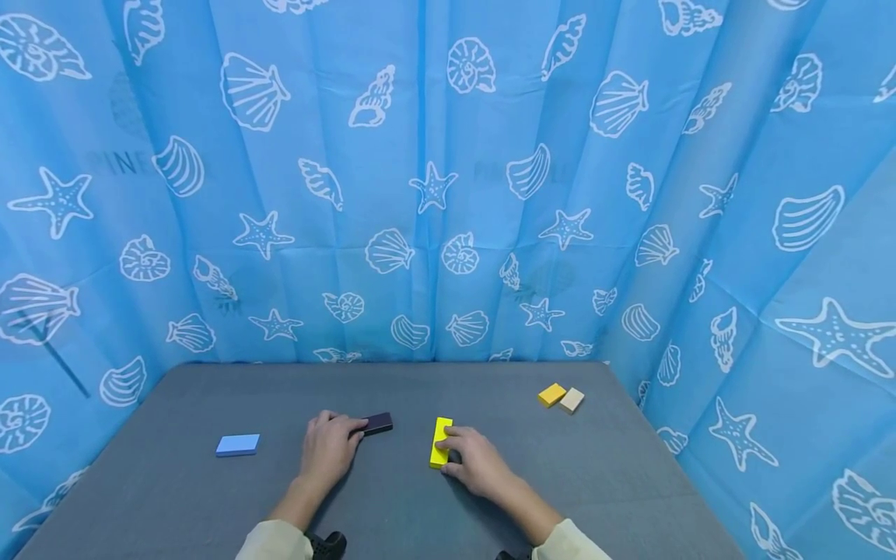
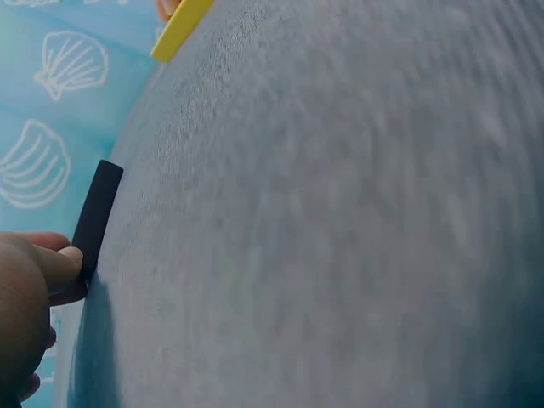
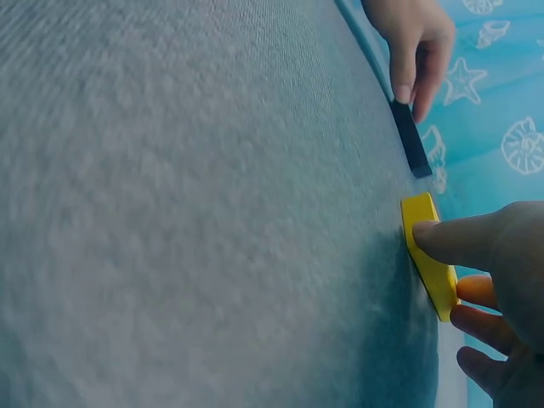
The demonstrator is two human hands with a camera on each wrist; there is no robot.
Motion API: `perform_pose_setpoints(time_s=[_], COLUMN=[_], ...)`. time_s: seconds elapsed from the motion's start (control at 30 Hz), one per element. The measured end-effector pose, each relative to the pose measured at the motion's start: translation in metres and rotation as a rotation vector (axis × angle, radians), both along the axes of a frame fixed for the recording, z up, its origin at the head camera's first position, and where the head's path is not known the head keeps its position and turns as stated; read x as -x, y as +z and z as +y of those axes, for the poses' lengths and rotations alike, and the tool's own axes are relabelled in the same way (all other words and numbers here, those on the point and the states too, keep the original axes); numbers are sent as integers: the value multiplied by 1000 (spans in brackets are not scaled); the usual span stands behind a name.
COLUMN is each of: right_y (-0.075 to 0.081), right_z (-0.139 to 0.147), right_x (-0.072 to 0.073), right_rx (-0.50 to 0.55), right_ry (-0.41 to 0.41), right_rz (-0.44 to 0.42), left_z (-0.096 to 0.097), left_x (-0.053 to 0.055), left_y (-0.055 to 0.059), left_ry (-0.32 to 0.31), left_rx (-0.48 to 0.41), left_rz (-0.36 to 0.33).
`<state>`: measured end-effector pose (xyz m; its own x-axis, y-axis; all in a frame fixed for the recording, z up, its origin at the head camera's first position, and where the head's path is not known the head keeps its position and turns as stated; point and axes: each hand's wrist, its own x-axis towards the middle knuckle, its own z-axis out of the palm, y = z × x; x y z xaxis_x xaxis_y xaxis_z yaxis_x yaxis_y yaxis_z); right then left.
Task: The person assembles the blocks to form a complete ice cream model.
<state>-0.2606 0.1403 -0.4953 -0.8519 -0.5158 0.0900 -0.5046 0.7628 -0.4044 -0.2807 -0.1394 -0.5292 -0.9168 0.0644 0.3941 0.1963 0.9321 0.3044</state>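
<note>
My left hand point(image 1: 330, 447) pinches the near-left end of a black rectangular block point(image 1: 379, 424) by thumb and fingers, close over the grey table. In the left wrist view, the thumb tip presses the flat side of the black block point(image 2: 97, 212). To the right, my right hand point(image 1: 479, 460) holds a bright yellow oblong block point(image 1: 439, 443) by its right side. In the right wrist view, one digit lies on the broad face of the yellow block point(image 3: 432, 268), with other fingers at its lower end.
A light blue block point(image 1: 238, 445) lies left on the grey table point(image 1: 392, 513). At the back right, an orange-yellow block point(image 1: 551, 394) and a cream block point(image 1: 572, 400) lie side by side. A blue curtain point(image 1: 434, 311) with white shells hangs behind and to the sides.
</note>
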Motion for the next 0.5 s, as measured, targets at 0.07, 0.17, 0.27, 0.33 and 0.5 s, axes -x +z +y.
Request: perform_pose_setpoints(time_s=[0.07, 0.17, 0.27, 0.33, 0.5], right_y=[1, 1, 1, 0, 2], right_z=[-3, -6, -10, -12, -17], right_x=[-2, -4, -7, -9, -12], right_rx=[-7, -10, -8, -8, -20], right_ry=[3, 13, 24, 32, 53], right_rz=[-8, -22, -32, -32, -24], left_z=[3, 8, 13, 18, 30], left_x=[1, 1, 1, 1, 1], left_y=[0, 0, 2, 2, 3], left_ry=[-2, -12, -24, -29, -25], left_rx=[2, 5, -6, -17, -15], left_rz=[-2, -7, -3, 5, -8])
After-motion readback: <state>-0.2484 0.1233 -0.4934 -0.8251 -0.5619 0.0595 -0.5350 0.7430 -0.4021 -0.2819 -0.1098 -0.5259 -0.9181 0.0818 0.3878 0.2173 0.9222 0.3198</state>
